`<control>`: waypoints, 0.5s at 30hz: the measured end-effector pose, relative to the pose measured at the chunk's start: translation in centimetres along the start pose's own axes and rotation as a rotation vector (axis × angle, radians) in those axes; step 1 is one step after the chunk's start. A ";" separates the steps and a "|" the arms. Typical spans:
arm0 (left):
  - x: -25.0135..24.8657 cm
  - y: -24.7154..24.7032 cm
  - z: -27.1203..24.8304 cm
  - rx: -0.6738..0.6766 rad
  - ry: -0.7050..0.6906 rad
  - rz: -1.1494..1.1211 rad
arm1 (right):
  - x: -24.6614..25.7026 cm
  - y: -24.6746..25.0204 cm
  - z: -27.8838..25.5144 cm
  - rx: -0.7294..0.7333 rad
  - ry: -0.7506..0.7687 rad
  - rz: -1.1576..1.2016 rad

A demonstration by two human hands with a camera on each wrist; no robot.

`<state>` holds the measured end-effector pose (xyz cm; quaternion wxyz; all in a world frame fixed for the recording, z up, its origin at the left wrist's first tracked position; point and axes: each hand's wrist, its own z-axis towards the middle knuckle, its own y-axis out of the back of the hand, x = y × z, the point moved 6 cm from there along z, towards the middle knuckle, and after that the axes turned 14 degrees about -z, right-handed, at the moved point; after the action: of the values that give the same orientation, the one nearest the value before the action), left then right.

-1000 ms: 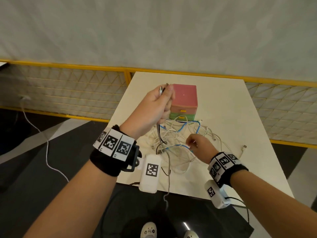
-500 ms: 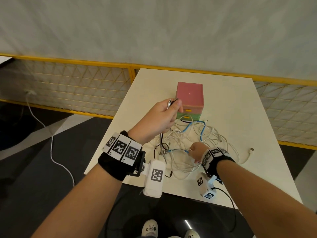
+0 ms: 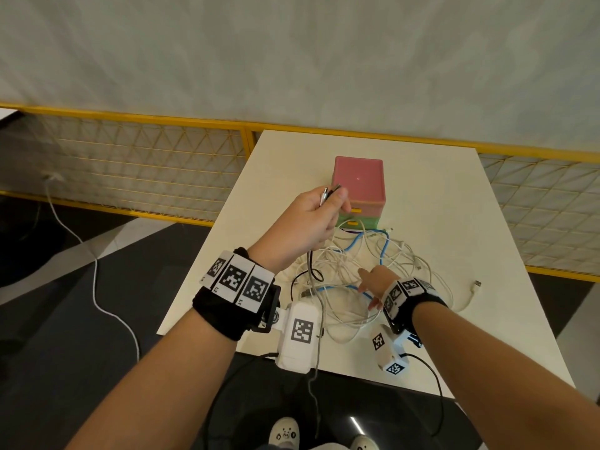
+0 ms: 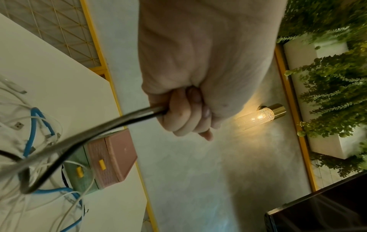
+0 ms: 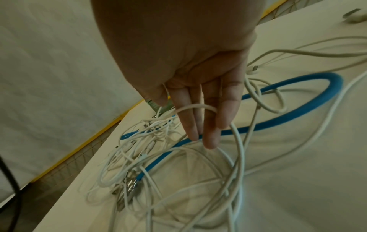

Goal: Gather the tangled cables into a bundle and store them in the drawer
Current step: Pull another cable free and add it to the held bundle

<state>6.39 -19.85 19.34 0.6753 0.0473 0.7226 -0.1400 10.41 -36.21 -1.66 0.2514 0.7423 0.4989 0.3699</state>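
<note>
A tangle of white cables (image 3: 344,267) with a blue cable (image 3: 384,245) lies on the white table (image 3: 438,196), in front of a small drawer box (image 3: 358,186). The box has a pink top, a green lower part and yellow handles, and its drawers look closed. My left hand (image 3: 328,203) is raised beside the box and grips a dark grey cable (image 4: 99,128). The cable's plug ends (image 3: 324,194) stick out above the fist. My right hand (image 3: 367,280) reaches into the pile with straight fingers (image 5: 210,125), and a white loop (image 5: 194,107) lies across them.
One loose white cable end with a USB plug (image 3: 476,283) lies at the table's right. A yellow mesh fence (image 3: 130,164) runs behind and left of the table. A white cord (image 3: 94,271) trails over the dark floor on the left. The table's front edge is close to my wrists.
My left hand has come down a little beside the box, still holding the grey cable. My right hand has turned at the wrist and stretched its fingers into the pile.
</note>
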 end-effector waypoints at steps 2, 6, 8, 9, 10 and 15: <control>-0.2 0.1 0.2 -0.036 -0.022 -0.011 | 0.0 -0.1 -0.1 0.002 0.008 -0.043; -0.6 0.4 0.8 -0.124 -0.079 0.018 | 0.2 -0.4 0.0 -0.006 0.029 -0.186; -0.7 0.6 0.9 -0.152 -0.090 0.011 | 0.4 -0.8 0.1 0.030 0.044 -0.385; -0.7 0.6 1.0 -0.160 -0.090 0.010 | 0.5 -1.0 0.1 0.032 0.044 -0.496; -0.7 0.6 1.0 -0.163 -0.089 0.013 | 0.5 -1.1 0.1 0.013 0.053 -0.573; -0.3 1.1 0.8 -0.158 -0.083 -0.008 | 0.8 -0.7 -1.0 -0.207 0.134 -0.658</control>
<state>7.44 -18.95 19.49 0.7057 -0.0151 0.7030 -0.0872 9.39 -35.20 -1.37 0.3978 0.4863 0.6866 0.3658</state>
